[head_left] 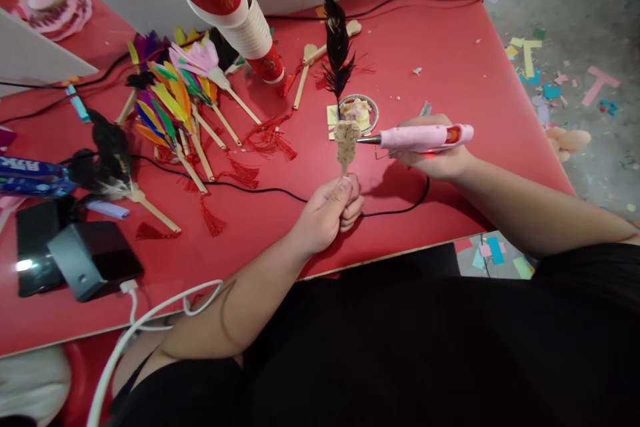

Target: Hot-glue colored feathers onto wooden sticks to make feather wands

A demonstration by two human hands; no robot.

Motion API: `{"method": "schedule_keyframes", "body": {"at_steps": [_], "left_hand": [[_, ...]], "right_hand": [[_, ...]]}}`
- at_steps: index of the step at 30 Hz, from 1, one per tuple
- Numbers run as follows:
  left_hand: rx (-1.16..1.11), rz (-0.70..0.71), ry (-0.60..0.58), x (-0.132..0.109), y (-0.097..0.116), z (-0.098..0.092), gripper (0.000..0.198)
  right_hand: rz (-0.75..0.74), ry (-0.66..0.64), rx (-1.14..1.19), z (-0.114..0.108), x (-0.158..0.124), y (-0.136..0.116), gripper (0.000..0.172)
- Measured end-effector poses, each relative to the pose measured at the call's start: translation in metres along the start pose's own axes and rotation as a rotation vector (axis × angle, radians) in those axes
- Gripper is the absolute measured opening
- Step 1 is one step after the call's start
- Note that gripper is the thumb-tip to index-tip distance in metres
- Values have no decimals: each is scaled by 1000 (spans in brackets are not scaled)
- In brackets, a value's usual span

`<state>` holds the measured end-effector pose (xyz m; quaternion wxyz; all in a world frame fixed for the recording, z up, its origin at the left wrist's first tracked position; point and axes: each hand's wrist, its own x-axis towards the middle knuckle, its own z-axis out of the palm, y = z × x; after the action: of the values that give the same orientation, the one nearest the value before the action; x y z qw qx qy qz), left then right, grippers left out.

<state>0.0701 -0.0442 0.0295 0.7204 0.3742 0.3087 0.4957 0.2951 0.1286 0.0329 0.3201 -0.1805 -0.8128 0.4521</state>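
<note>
My left hand (330, 212) is closed around the handle of a small wooden paddle-shaped fan base (347, 140), held upright over the table. A single black feather (338, 47) rises from the top of the base; how it is joined there I cannot make out. In my right hand (440, 161) is a pink hot glue gun (415, 138), lying sideways with its metal nozzle beside the right edge of the base. A round dish (374, 115) with yellowish lumpy residue sits just behind the base.
Several colourful feather fans (175, 107) with red tassels lie to the left, near a black feather fan (120, 167). Stacked paper cups (255, 27) stand at the back. A black cord (250, 187) crosses the red table (450, 60). At left are a dark box (100, 257) and a bottle (35, 177).
</note>
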Motion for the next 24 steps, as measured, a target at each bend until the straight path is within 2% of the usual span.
{"method": "schedule_keyframes", "body": {"at_steps": [6, 9, 12, 16, 24], "left_hand": [[-11, -9, 8, 0, 0, 1, 65], [-23, -16, 13, 0, 0, 1, 65], [-34, -27, 23, -1, 1, 3, 65], [-61, -62, 3, -3, 3, 4, 66], [-108, -114, -48, -8, 7, 6, 67]], "right_hand": [[84, -20, -29, 3, 1, -10, 56], [78, -34, -25, 6, 2, -11, 60], [60, -21, 2, 9, 1, -10, 57], [75, -21, -110, 6, -2, -7, 56], [42, -24, -203, 0, -5, -6, 33]]}}
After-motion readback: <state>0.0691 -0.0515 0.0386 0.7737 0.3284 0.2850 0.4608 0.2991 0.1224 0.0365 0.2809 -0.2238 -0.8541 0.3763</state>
